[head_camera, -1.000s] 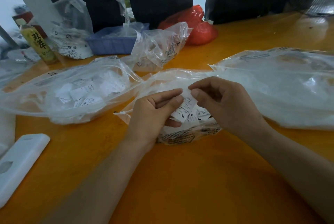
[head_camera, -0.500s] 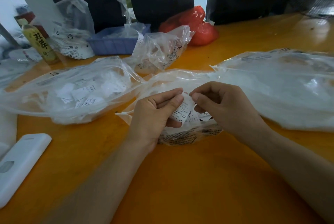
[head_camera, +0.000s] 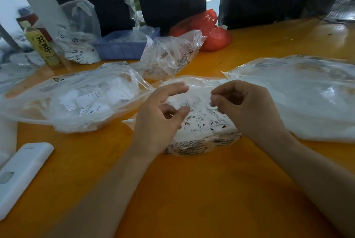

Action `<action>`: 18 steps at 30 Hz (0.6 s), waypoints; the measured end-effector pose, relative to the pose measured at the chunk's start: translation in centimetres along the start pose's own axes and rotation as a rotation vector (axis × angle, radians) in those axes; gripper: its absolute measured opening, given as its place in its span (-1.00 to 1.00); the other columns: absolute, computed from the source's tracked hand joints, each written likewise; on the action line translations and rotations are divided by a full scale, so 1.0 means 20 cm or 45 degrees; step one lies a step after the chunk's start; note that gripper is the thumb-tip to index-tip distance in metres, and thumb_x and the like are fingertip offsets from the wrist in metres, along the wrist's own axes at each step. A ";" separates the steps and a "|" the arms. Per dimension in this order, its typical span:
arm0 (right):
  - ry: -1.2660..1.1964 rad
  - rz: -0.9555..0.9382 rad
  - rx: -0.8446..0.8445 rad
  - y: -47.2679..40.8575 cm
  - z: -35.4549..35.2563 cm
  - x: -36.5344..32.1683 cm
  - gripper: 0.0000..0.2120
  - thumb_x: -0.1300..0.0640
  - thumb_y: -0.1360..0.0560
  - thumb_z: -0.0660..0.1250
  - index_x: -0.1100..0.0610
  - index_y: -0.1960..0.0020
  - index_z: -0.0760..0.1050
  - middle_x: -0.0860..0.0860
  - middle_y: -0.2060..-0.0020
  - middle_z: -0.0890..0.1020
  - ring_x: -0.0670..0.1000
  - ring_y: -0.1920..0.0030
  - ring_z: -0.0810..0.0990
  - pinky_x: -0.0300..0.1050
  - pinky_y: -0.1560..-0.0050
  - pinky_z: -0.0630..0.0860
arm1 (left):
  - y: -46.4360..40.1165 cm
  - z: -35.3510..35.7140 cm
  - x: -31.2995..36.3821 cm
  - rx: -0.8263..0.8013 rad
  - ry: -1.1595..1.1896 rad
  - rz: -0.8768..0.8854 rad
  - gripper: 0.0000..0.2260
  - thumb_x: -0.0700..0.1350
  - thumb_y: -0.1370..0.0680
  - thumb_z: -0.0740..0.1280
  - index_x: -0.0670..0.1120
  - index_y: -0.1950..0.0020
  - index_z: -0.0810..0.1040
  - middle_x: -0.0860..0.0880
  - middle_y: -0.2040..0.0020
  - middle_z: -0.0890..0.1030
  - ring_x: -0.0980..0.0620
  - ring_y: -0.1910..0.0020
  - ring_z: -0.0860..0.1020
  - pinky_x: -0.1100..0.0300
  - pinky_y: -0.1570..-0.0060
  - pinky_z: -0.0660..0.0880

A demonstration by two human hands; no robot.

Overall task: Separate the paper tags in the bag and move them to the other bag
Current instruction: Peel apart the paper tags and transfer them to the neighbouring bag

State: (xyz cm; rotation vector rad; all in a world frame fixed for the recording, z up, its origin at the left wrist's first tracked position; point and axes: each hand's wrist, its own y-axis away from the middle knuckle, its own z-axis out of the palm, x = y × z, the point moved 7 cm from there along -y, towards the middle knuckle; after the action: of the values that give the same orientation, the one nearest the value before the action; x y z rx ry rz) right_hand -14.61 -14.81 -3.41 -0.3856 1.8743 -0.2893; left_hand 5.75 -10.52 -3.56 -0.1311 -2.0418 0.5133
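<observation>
We count two hands: the left hand and the right hand. We see five clear plastic bags on the orange table, one red bag far off, one blue basket, one bottle and one white case near left. The paper tags are too many to count.

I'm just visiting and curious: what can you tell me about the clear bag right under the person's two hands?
The middle bag is clear, crinkled plastic with black print along its near edge. It lies flat on the orange table, holding a heap of small white paper tags, some marked S and XL. The left hand hovers over its left part, fingers loosely spread; the right hand pinches what looks like a tag above it. Larger clear bags lie on either side.
</observation>
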 end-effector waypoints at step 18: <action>1.660 0.344 -0.166 -0.22 -0.52 0.33 -0.85 0.19 -0.55 0.36 0.17 -0.03 0.69 0.13 0.02 0.71 0.19 0.03 0.64 0.05 0.01 0.61 | -0.10 -0.67 -0.39 0.292 -1.464 -0.737 -0.70 -0.02 -0.71 0.19 0.08 -0.37 0.62 -0.16 -0.17 0.65 -0.24 -0.40 0.25 -0.13 -0.26 0.23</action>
State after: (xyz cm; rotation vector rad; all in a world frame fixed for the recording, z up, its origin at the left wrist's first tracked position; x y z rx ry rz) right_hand -25.84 -21.43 -4.06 0.0363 3.1949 -0.2459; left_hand 21.37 -10.51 -3.36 1.0952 -2.8956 0.4818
